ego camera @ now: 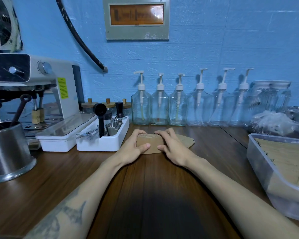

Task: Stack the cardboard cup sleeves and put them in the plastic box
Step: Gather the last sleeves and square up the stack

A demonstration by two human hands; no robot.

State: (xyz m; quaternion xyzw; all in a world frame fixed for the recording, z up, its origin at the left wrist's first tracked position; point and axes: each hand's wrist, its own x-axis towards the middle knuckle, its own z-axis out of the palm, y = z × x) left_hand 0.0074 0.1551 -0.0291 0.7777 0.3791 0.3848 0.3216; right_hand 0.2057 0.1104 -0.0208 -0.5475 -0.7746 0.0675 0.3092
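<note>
A stack of brown cardboard cup sleeves (152, 144) stands on the wooden counter in the middle of the view. My left hand (133, 148) grips its left side, thumb on the front face and fingers over the top. My right hand (171, 146) grips its right side the same way. Loose flat sleeves (186, 140) lie on the counter just behind my right hand. The clear plastic box (259, 163) sits at the right edge, with many sleeves (286, 159) packed inside.
A white tray of coffee tools (104, 144) stands left of the stack, beside an espresso machine (55, 94) and a steel pot (9, 152). Several glass pump bottles (160, 106) line the blue wall. A plastic bag (273, 121) lies behind the box.
</note>
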